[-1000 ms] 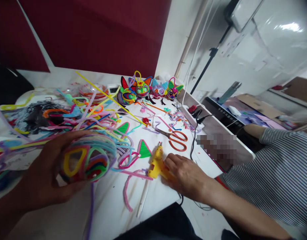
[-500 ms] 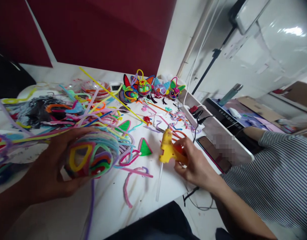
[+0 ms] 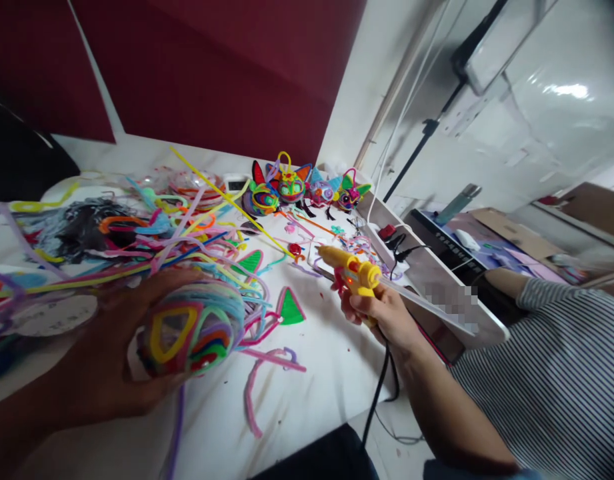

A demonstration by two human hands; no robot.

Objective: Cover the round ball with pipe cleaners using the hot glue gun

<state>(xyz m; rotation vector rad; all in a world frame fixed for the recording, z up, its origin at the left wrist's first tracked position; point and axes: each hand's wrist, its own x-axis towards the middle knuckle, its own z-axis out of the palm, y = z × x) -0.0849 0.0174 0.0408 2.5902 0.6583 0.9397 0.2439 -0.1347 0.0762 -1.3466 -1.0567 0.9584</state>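
Observation:
My left hand (image 3: 121, 347) is wrapped round a ball covered in coloured pipe cleaners (image 3: 194, 327), with a yellow loop and orange, purple and green arcs on its front. A purple pipe cleaner (image 3: 174, 427) hangs below it. In my right hand (image 3: 377, 310) is a yellow glue gun (image 3: 349, 263), gripped by its handle, nozzle towards the back left. A clear glue stick (image 3: 427, 303) juts from its rear, and a small orange light glows on its side. Between the hands lie a green ear-shaped piece with a pink edge (image 3: 291, 308) and a curved pink pipe cleaner (image 3: 251, 407).
Loose pipe cleaners (image 3: 181, 247) heap across the left of the white table. Several finished, decorated balls with ears (image 3: 291, 187) stand at the back. A power strip (image 3: 387, 243) and a phone (image 3: 437, 340) lie along the right edge. A person in a striped shirt (image 3: 561, 360) is at right.
My right hand has lifted and turned the glue gun: its glue stick, hanging downward before, now points back to the right. My left hand still holds the ball, little changed.

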